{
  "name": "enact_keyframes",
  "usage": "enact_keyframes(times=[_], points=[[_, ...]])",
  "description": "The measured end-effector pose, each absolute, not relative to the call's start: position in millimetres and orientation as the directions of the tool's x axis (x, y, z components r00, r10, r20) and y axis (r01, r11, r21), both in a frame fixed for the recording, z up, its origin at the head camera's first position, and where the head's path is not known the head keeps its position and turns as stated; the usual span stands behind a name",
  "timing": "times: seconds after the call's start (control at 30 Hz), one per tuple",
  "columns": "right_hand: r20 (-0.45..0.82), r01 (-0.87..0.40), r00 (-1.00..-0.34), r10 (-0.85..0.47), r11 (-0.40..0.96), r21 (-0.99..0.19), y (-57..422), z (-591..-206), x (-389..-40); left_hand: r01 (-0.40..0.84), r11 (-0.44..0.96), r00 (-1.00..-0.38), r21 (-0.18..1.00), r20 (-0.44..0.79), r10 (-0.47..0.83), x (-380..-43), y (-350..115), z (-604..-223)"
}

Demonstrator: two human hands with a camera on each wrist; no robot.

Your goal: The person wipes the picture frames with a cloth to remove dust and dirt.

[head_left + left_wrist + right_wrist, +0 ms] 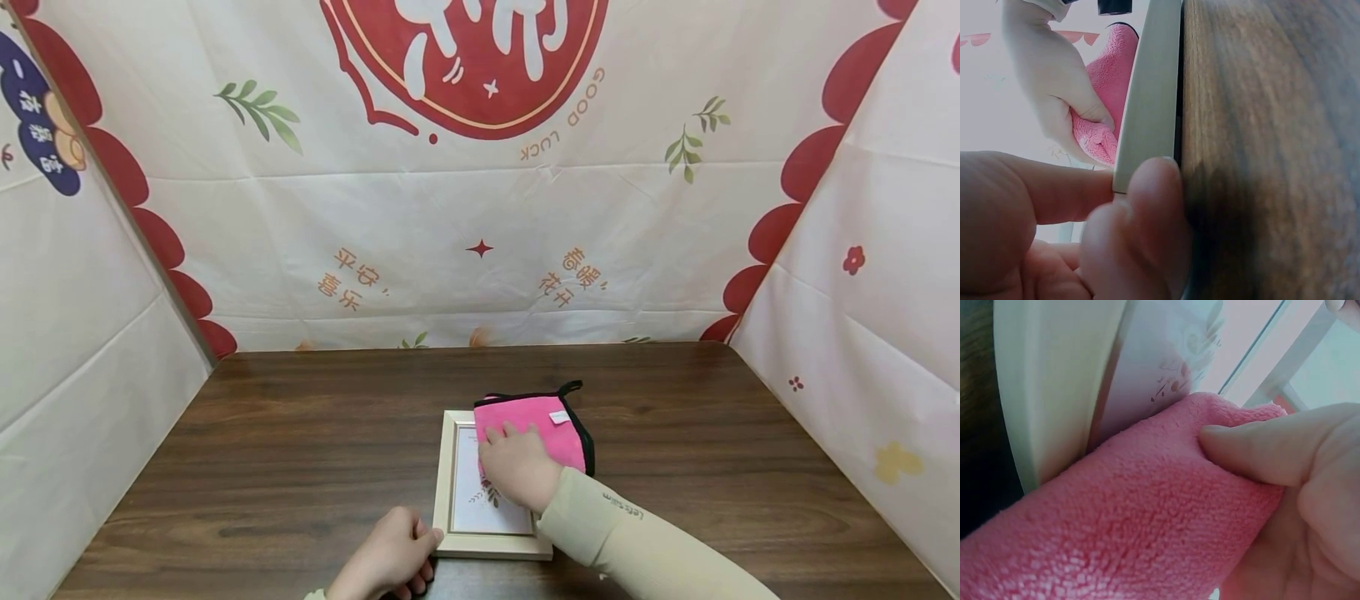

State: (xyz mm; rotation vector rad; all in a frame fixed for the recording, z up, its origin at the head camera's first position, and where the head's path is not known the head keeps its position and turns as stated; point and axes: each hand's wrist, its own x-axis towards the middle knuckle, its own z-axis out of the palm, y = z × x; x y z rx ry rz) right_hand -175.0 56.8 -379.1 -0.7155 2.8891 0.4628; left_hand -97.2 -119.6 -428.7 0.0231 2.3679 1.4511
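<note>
A cream picture frame (pixel 495 546) with a floral print under its pane lies on the table. At its near left corner my left hand (pixel 393 550) pinches the frame's edge; the left wrist view shows thumb and fingers (pixel 1154 200) on either side of it. My right hand (pixel 521 467) holds a pink cloth (pixel 536 417) with black trim against the frame's upper right part. In the right wrist view the thumb (pixel 1254 450) presses into the fuzzy cloth (pixel 1122 512). Cloth and hand hide the frame's far right corner.
The brown wooden table (pixel 300 450) extends around the frame on all sides. A white printed cloth backdrop (pixel 480 208) stands behind it, with similar side panels (pixel 862 333) to the left and right.
</note>
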Motion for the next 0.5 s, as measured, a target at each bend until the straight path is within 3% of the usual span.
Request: enact_keyframes(times=[0.5], points=[[-0.186, -0.464, -0.884, -0.428, 0.851, 0.248, 60.2, -379.6, -175.4, -0.173, 0.473, -0.933, 0.864, -0.298, 0.202, -97.0, -119.2, -428.4]])
